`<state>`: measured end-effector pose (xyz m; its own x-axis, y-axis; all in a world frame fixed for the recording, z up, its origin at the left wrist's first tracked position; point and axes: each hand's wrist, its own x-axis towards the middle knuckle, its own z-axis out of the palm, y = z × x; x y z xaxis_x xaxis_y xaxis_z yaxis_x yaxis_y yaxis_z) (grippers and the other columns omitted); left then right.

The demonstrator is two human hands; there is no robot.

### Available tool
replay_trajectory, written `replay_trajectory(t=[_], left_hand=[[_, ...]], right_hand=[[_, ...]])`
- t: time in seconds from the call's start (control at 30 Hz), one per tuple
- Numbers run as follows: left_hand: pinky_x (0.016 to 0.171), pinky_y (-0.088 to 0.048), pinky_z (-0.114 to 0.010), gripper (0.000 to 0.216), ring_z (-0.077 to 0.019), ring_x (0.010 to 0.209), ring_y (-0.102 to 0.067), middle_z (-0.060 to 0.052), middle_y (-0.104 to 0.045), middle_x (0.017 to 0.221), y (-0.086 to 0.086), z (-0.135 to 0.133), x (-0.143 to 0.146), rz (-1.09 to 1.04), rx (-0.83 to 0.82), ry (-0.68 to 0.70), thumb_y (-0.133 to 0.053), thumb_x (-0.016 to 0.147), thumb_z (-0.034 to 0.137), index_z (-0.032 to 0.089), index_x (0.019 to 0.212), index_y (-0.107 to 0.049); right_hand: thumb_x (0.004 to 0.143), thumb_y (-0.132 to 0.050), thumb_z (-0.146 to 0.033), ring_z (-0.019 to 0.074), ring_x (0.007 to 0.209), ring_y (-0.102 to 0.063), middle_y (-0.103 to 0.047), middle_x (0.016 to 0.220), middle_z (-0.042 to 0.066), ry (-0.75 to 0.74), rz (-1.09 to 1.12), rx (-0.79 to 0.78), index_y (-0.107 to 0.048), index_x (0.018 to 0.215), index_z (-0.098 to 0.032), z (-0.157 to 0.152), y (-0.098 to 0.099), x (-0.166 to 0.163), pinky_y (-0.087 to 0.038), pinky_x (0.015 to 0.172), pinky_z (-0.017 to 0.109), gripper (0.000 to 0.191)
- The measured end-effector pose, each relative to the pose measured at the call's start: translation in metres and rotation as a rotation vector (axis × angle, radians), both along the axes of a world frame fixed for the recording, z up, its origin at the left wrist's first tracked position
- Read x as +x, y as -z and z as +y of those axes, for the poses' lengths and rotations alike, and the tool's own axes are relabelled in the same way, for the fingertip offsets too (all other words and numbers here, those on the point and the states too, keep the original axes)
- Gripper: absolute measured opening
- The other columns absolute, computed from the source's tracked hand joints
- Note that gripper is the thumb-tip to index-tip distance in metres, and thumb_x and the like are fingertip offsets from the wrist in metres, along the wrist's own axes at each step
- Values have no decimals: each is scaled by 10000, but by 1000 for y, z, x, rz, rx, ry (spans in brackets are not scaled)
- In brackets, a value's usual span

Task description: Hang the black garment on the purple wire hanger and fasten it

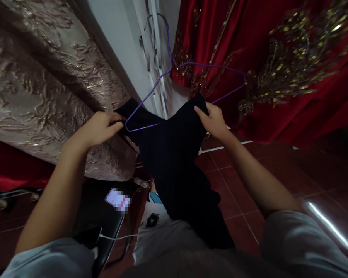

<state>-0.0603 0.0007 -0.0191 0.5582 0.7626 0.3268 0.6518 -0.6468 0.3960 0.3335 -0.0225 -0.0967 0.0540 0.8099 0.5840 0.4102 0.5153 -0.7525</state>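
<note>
Left hand grip: the left hand (100, 127) is closed on one upper corner of the black garment (176, 170), the fingers curled around the cloth, just beside the left end of the hanger.
Right hand grip: the right hand (214, 121) is closed on the other upper corner of the same garment, the thumb on top of the fabric and the fingers behind it.
Black garment: it is held up in the air between both hands, in front of the person, and it hangs down to the person's lap.
Hanger: the purple wire hanger (185, 77) is partly inside the top of the garment; its hook goes up to a white door frame (150, 46).
Behind, right: a red embroidered fabric (278, 58) with golden ornament hangs close behind the right hand.
Behind, left: a beige brocade fabric (40, 85) hangs near the left hand.
Below: a phone (118, 199) with a lit screen lies on a dark surface, and a white cable (116, 236) lies near it.
Floor: dark red tiles (278, 173).
</note>
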Motion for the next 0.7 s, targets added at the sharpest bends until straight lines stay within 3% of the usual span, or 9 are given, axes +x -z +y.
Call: replay_trajectory(t=[0.1,0.17,0.23,0.3,0.37,0.47,0.53,0.6,0.7], left_hand=[[819,-554,-385,181,-195,654,-632,-32,-713,688,4,-14,-14,112,-110,22,-650,798,357,196,735,-706],[912,-546,-454,224,-262,892,-705,-84,-777,947,1,-20,-16,106,-23,-4,-613,840,389,199,759,-701],[1019,-507,-522,292,-310,1131,-669,-94,-731,1248,-6,-20,-9,22,129,-49,-589,901,452,199,782,-675],[1095,-468,-544,333,-317,1242,-614,-62,-657,1397,-12,-12,5,-78,236,-64,-615,934,520,206,828,-655],[1120,-458,-537,341,-302,1260,-600,-46,-656,1384,-13,0,23,-166,293,-32,-647,941,567,227,967,-652],[1070,-499,-495,376,-253,1143,-655,-58,-714,1188,-12,12,49,-229,364,1,-600,1007,499,231,1270,-579],[1030,-517,-452,320,-236,1086,-667,-57,-716,1127,-12,11,59,-192,411,-43,-526,1053,382,215,1319,-580],[1002,-523,-425,270,-237,1074,-663,-56,-712,1132,-14,7,62,-137,439,-91,-474,1060,306,208,1239,-651],[986,-524,-419,263,-233,1071,-643,-46,-687,1104,-19,5,61,-92,459,-97,-477,1060,340,211,1164,-681]], right_hand=[[935,-626,-409,180,748,-576,-617,776,23,-7,9,-13,-630,802,-208,1,-1,0,-478,768,334,241],[934,-629,-401,164,711,-544,-583,735,13,-22,7,-37,-604,759,-205,3,1,-4,-463,730,318,264],[943,-615,-419,147,679,-519,-564,710,4,-73,8,-78,-576,728,-201,2,4,-10,-447,681,299,309],[950,-601,-459,143,678,-532,-580,715,4,-160,6,-131,-572,733,-197,-3,6,-17,-456,659,290,342],[954,-597,-471,165,759,-605,-654,806,19,-259,-27,-162,-628,828,-192,-12,6,-22,-513,722,307,308],[957,-607,-414,232,1084,-678,-723,1166,67,-333,-113,-105,-672,1179,-209,-30,4,-16,-539,1000,407,310],[938,-639,-391,265,1285,-617,-652,1383,86,-221,-99,9,-615,1350,-234,-40,1,-2,-479,1130,459,441],[906,-688,-388,276,1322,-599,-619,1435,91,-13,25,133,-571,1418,-250,-45,-4,21,-492,1123,471,543],[835,-781,-365,241,1011,-721,-741,1140,76,136,199,107,-672,1259,-219,-41,-20,59,-606,871,396,461]])
